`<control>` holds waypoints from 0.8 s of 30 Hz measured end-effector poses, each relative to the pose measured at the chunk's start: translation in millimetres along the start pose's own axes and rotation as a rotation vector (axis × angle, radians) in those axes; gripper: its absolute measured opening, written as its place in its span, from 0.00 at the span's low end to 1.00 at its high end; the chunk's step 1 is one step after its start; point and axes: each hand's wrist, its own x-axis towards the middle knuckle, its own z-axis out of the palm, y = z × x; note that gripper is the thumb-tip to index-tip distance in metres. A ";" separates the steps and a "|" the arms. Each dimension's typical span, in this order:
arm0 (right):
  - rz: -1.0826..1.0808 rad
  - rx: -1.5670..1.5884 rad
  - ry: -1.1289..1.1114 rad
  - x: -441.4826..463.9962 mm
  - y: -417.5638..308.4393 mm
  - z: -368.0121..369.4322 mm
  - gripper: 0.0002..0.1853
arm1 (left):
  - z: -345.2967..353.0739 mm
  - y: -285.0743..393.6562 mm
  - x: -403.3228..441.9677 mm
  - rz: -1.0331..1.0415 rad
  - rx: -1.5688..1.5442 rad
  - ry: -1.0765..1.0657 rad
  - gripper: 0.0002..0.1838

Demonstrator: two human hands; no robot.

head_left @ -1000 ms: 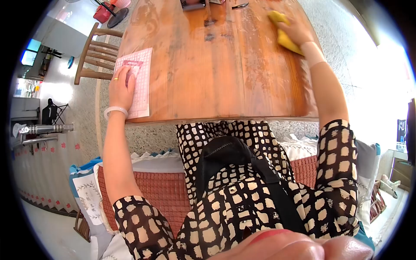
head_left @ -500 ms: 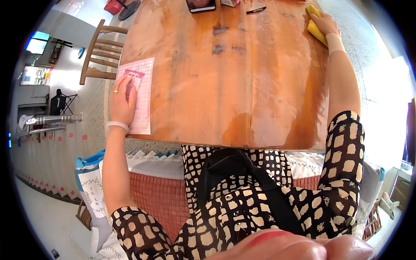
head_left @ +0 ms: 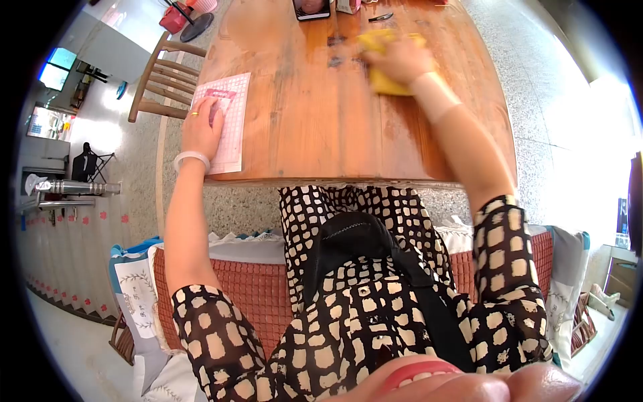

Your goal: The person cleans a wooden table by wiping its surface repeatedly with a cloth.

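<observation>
My right hand (head_left: 406, 60), smeared by motion, presses on a yellow cloth (head_left: 392, 84) against the wooden table (head_left: 308, 127), right of the middle. Parts of the cloth show around the fingers and below the palm. At the table's left edge my left hand (head_left: 203, 130) lies flat with its fingers stretched out. Beneath it is a white sheet with a pink grid (head_left: 233, 137). A small pink printed card (head_left: 221, 95) lies on the sheet, partly hidden by the fingers. The tabletop looks wet and glossy in places.
At the table's far end are a phone-like dark object (head_left: 313, 9), a small box (head_left: 347, 6) and a thin black item (head_left: 381, 17). A wooden chair (head_left: 161, 84) stands at the left. Behind me is a bench with a red-brown woven mat (head_left: 228, 295).
My right hand has swept the yellow cloth from the table's far right edge leftward toward the middle. My left hand still rests on the grid sheet. The view has shifted slightly.
</observation>
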 end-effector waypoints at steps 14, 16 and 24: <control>-0.707 0.372 0.177 -160.3 -49.7 1.7 0.20 | 5.5 -11.0 0.9 0.065 -0.071 0.060 0.17; -0.451 0.266 0.232 -167.8 21.1 -1.6 0.21 | 2.5 -7.4 0.7 0.063 -0.074 0.060 0.16; -0.027 0.218 0.308 -205.7 175.7 -20.1 0.21 | 6.3 -9.0 -1.4 0.068 -0.044 0.065 0.16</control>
